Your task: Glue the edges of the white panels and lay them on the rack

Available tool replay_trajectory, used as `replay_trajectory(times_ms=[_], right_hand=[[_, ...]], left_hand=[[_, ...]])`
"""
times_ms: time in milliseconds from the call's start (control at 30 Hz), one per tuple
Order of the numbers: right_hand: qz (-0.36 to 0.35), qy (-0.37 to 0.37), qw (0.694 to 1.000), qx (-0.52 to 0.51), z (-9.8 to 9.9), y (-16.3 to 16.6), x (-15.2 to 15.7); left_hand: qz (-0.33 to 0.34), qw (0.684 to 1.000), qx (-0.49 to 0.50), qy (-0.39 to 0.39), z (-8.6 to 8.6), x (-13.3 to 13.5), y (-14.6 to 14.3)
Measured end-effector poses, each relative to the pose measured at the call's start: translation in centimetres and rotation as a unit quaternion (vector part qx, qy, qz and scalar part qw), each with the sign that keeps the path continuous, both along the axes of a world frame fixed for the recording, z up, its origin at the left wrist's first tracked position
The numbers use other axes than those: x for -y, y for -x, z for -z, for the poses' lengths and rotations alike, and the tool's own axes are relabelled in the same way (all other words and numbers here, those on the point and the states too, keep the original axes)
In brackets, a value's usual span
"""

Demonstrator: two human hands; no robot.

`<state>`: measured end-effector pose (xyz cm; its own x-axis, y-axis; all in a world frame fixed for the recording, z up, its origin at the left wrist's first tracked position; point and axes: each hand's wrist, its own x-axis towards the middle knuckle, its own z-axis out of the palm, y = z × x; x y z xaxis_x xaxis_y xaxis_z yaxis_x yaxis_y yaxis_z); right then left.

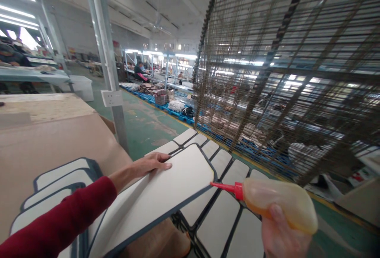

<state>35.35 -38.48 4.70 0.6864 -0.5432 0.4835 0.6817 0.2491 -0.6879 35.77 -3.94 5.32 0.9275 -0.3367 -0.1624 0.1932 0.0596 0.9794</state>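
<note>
My left hand (pixel 151 165), at the end of a dark red sleeve, is closed on the far edge of a white panel (pixel 178 179) with rounded corners and a dark blue border. The panel is tilted above rows of similar panels. A translucent squeeze bottle (pixel 279 196) with yellowish liquid in it lies nearly level in my right hand (pixel 285 230). Its red nozzle (pixel 225 187) points left, the tip at or very close to the panel's right corner. Several more white panels (pixel 219 218) with dark edges lie in rows beneath.
At left, a stack of dark-edged panels (pixel 56 194) rests on a tan table (pixel 59 131). A metal post (pixel 107 52) carries a socket box (pixel 111 98). A tall wire rack (pixel 267 60) leans at right. Blue pallets (pixel 175 111) with piled goods line the green floor; people work farther back.
</note>
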Motion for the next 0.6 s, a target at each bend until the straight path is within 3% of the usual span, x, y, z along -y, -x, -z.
replay_trajectory(times_ms=[200, 600], right_hand=[[0.05, 0.015, 0.999, -0.014, 0.4, -0.6, -0.4], [0.032, 0.034, 0.999, 0.001, 0.8, -1.4, -0.8]], left_hand=[[-0.036, 0.999, -0.01, 0.019, 0.4, 1.0, 0.2], [-0.08, 0.995, -0.023, 0.049, 1.1, 2.0, 0.6]])
